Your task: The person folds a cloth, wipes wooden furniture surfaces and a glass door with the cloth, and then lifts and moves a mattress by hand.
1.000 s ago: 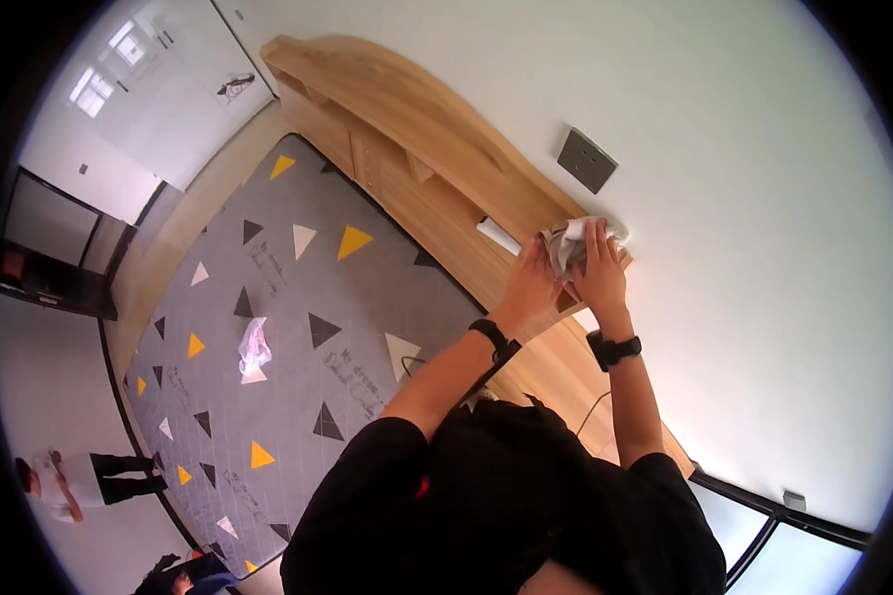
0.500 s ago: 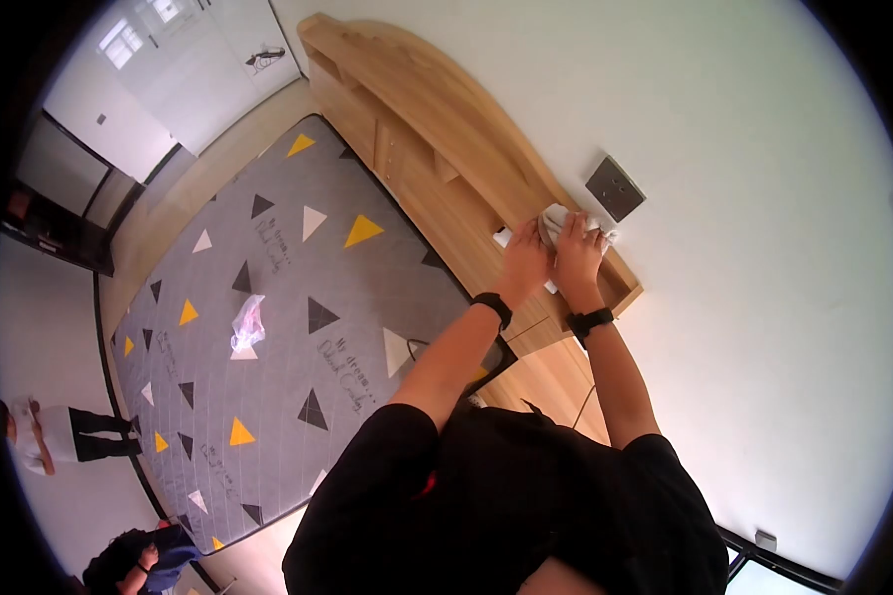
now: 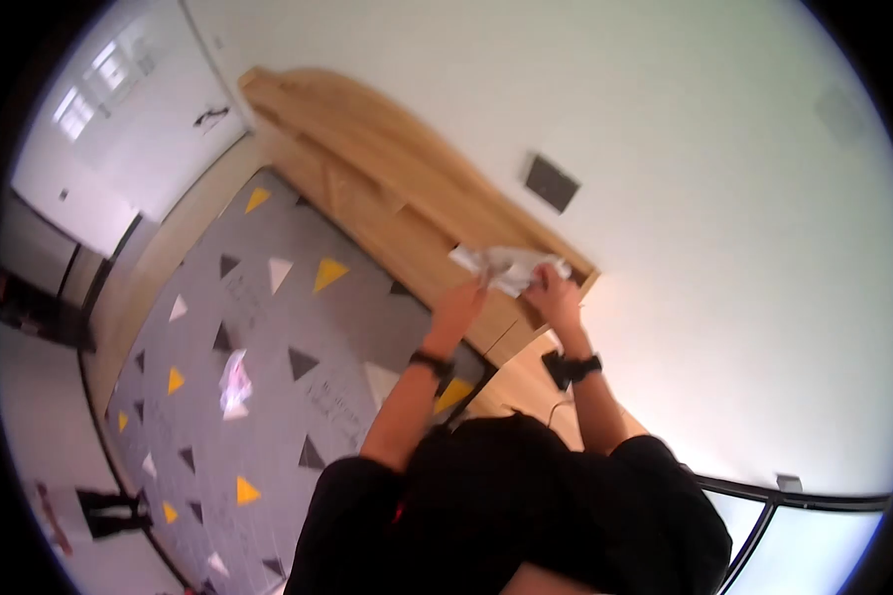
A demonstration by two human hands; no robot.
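1. Filling the bottom of the view, a black short-sleeved top (image 3: 556, 506) is on the person, with both bare arms stretched out from it.
2. A thin black wristband (image 3: 433, 363) goes around the left wrist, and a chunky black watch-like band (image 3: 583, 369) goes around the right one.
3. The bare right hand (image 3: 558, 297) is curled up, with its fingers gripping a thin, crumpled white-and-grey cloth (image 3: 511, 270).
4. The bare left hand (image 3: 459, 305) has its fingertips at the cloth's near edge — it is blurry, so I cannot tell if they pinch it.
5. The cloth lies on the near end of a long light-brown wooden headboard (image 3: 377, 129) with a wavy top.
6. Next to the headboard is a big grey mattress (image 3: 283, 407) with yellow, white and dark triangles. A crumpled, see-through pinkish plastic bag (image 3: 235, 382) lies on it.
7. A dark grey square wall plate (image 3: 552, 183) sits on the smooth white wall (image 3: 724, 248) — just above the headboard.
8. Far away are shiny white cupboard doors (image 3: 144, 99) and a blurry person in black trousers (image 3: 114, 514).
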